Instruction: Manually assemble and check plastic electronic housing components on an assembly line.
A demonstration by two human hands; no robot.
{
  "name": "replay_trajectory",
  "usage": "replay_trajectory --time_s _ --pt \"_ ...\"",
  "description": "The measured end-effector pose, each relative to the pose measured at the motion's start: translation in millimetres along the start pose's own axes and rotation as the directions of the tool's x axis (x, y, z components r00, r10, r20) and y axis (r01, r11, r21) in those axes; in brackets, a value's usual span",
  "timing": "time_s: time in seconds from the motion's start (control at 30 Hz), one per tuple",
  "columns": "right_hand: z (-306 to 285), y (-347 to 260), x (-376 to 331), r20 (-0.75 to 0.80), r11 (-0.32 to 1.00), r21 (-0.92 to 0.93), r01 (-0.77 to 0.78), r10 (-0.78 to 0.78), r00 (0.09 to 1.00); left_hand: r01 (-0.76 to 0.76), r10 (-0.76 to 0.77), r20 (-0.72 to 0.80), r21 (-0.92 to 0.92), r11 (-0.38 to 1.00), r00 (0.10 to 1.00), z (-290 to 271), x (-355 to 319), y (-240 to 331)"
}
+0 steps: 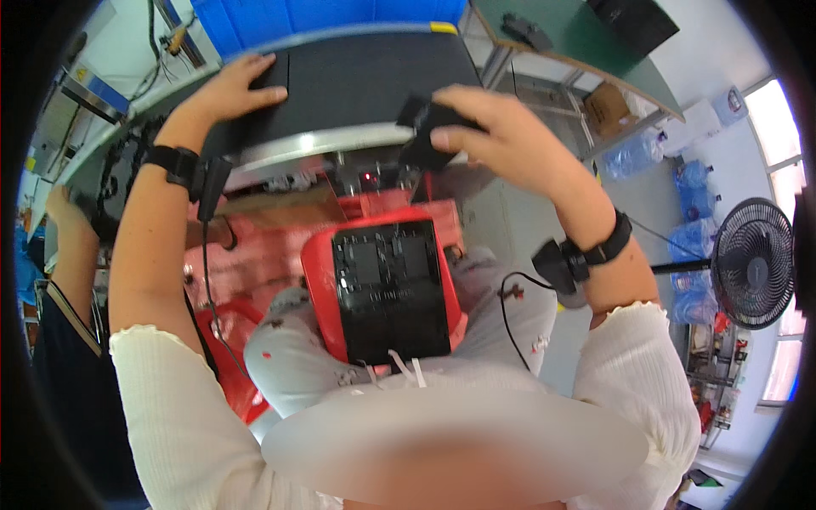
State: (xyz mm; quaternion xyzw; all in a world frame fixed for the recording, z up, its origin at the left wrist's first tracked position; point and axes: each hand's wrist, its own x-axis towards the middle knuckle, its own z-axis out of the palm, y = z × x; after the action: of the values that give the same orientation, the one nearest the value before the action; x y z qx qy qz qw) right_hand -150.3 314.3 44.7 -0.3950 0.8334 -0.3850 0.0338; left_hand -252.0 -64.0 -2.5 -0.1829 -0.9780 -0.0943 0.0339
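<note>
A black conveyor belt (pixel 365 81) with a pale metal edge runs across in front of me. My left hand (pixel 238 89) rests on its left part, fingers stretched out and thumb apart, beside a thin dark line on the black surface. In my right hand (pixel 497 127) is a small dark block-like piece (pixel 433 136), pinched between thumb and fingers over the belt's near right edge. Its exact kind I cannot make out. Between my knees a black tray (pixel 395 314) lies on a red stool (pixel 319 297), with several flat black pieces (pixel 361 262) in its far half.
On my left, another person's arm (pixel 75 246) reaches to dark pieces on the belt. A blue bin (pixel 323 15) stands beyond it. A green table (pixel 578 42) is at the far right, a black fan (pixel 755 263) nearer. Cables hang from both my wrist straps.
</note>
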Motion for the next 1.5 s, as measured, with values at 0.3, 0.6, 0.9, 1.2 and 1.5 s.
replay_trajectory --time_s 0.3,0.6,0.9,1.2,1.5 --pt "202.1 62.8 -154.8 0.502 0.907 0.114 -0.405 0.299 0.812 -0.180 0.183 -0.334 0.041 0.983 0.925 19.8 -88.1 125.8" --pt "249.2 33.4 -212.5 0.285 0.846 -0.532 -0.030 0.212 0.935 -0.046 0.100 0.182 -0.283 0.958 0.978 132.5 -287.2 238.9" --pt "263.7 27.3 -246.0 0.351 0.844 -0.513 0.158 0.037 0.936 -0.080 0.089 0.052 -0.154 0.985 0.995 236.4 -312.4 232.1" --pt "261.7 23.8 -227.7 0.372 0.690 -0.718 0.093 0.267 0.889 -0.037 0.054 0.173 -0.096 0.995 0.984 237.8 -312.1 231.2" --pt "250.6 37.1 -222.1 0.562 0.804 -0.520 0.289 0.068 0.825 0.031 0.005 0.342 -0.099 0.995 0.940 233.1 -329.7 225.7"
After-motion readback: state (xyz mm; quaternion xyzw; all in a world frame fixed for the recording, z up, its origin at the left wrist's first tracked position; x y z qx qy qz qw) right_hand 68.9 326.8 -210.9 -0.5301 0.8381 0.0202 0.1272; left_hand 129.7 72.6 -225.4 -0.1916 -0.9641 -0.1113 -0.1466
